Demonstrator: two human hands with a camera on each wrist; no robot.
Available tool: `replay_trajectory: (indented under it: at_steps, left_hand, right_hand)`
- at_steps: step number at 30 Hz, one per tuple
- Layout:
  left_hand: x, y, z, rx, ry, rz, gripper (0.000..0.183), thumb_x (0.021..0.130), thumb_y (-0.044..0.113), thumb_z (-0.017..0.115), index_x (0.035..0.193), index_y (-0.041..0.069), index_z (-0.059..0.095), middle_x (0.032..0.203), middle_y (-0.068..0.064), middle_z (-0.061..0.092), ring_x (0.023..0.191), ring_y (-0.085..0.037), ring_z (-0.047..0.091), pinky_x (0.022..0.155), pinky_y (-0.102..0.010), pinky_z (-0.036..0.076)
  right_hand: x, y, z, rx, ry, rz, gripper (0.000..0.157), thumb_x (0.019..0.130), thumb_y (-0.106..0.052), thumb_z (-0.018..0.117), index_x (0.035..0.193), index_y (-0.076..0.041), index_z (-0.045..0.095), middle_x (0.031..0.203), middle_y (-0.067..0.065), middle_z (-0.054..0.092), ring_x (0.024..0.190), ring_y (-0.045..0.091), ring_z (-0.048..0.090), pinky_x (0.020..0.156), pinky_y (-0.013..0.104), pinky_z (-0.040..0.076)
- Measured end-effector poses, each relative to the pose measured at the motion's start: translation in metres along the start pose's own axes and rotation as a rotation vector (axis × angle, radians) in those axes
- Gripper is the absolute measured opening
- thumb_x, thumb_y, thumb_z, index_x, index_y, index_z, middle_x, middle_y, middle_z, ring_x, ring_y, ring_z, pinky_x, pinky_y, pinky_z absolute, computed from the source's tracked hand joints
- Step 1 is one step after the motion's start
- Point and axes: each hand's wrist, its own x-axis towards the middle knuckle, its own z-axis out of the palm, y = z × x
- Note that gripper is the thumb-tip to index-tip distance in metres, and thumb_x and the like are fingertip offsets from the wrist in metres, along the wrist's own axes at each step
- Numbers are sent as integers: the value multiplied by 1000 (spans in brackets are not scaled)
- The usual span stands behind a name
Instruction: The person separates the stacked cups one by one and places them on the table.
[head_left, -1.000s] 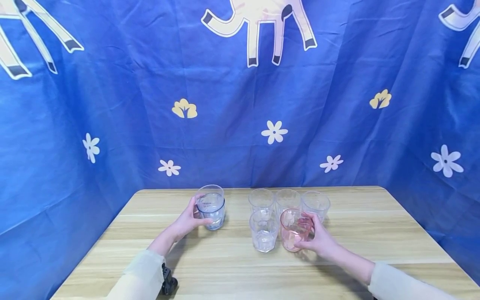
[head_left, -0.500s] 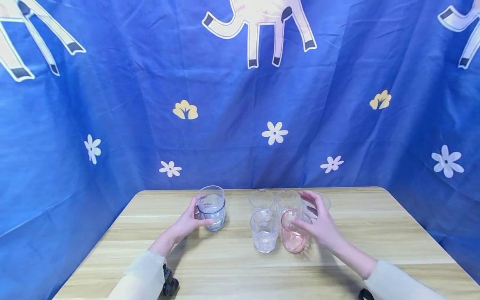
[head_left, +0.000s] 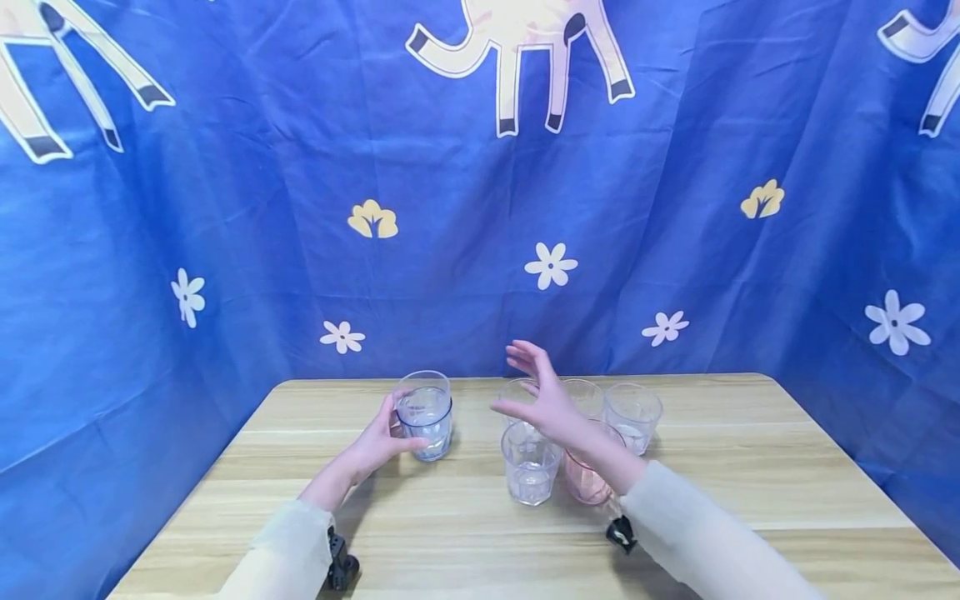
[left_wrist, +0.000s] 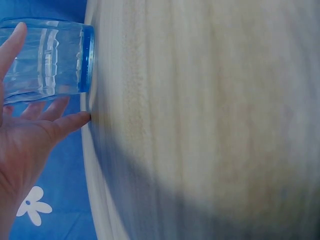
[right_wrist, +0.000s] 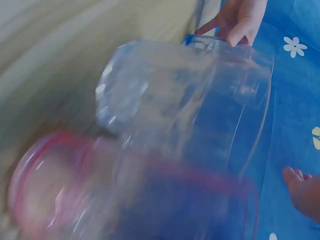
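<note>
Blue-tinted tumbler point(head_left: 425, 413) stands upright on the wooden worktop point(head_left: 750, 467), left of centre and toward the far edge. Left hand point(head_left: 377, 442) is curled round its near side, thumb and fingers touching the wall; the left wrist view confirms fingers wrapped about the ribbed glass. Contents: none that I can make out. Right hand point(head_left: 543, 400) is raised above the cluster of glasses to the right, fingers spread and relaxed, holding nothing, clear of every rim. Directly below and in front of it: a clear tumbler point(head_left: 529, 462) in the near row, with a pink tumbler point(head_left: 588, 479) just beside it, partly hidden by the right forearm. Behind these, a back row of clear glasses; the outermost clear glass point(head_left: 633, 415) shows fully, the others are partly covered by the hand. All appear empty. The right wrist view is blurred; only clear and pink walls are legible. Open worktop lies in front of all the glasses and on the right side. Blue patterned cloth point(head_left: 225, 250) hangs close behind the far edge.
</note>
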Motion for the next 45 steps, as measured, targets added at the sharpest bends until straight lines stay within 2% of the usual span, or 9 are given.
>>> replay_trajectory:
  at_steps: [7, 14, 19, 24, 29, 34, 45]
  left_hand:
    - [0, 0, 1, 3, 5, -11, 90, 81, 3, 76, 148, 7, 16, 143, -34, 33, 131, -49, 37, 110, -54, 30]
    - [3, 2, 1, -19, -7, 8, 90, 82, 2, 75, 149, 6, 14, 145, -33, 32, 132, -48, 35, 111, -54, 28]
    - [4, 2, 0, -19, -13, 21, 90, 83, 1, 74, 149, 6, 13, 145, -33, 31, 132, -48, 36, 110, -54, 29]
    - [4, 1, -1, -22, -24, 24, 89, 84, 2, 73, 149, 6, 12, 144, -32, 33, 131, -47, 38, 109, -52, 32]
    - [3, 0, -1, -28, -28, 22, 90, 84, 1, 73, 149, 6, 13, 144, -32, 33, 131, -47, 38, 110, -51, 32]
    - [1, 0, 0, -25, -26, 16, 90, 83, 1, 74, 149, 6, 13, 144, -33, 32, 131, -48, 36, 110, -52, 32]
    - [2, -1, -2, -22, -17, 12, 89, 83, 1, 74, 149, 6, 14, 144, -32, 33, 131, -48, 37, 110, -52, 31]
  right_hand:
    - [21, 10, 28, 40, -58, 92, 87, 82, 2, 75, 149, -4, 19, 149, 21, 31, 138, 37, 31, 111, 54, 29]
    - [35, 23, 44, 67, -53, 157, 88, 83, 2, 74, 149, -2, 17, 150, 22, 29, 138, 37, 31, 110, 55, 30]
    - [43, 29, 58, 15, -86, 174, 90, 80, 3, 75, 148, 3, 16, 150, 27, 27, 137, 42, 31, 108, 57, 31]
    - [47, 35, 72, -74, -128, 207, 91, 78, 3, 77, 148, 3, 19, 150, 27, 28, 136, 42, 32, 109, 57, 31]
    - [49, 40, 78, -132, -168, 219, 91, 77, 4, 78, 147, 3, 20, 149, 27, 31, 135, 42, 34, 112, 52, 29]
    - [51, 44, 80, -118, -198, 249, 90, 78, 4, 77, 148, 3, 20, 149, 26, 32, 135, 40, 34, 113, 49, 27]
    - [55, 49, 82, -199, -209, 285, 85, 80, -3, 79, 148, -1, 28, 146, 20, 41, 134, 34, 39, 113, 43, 30]
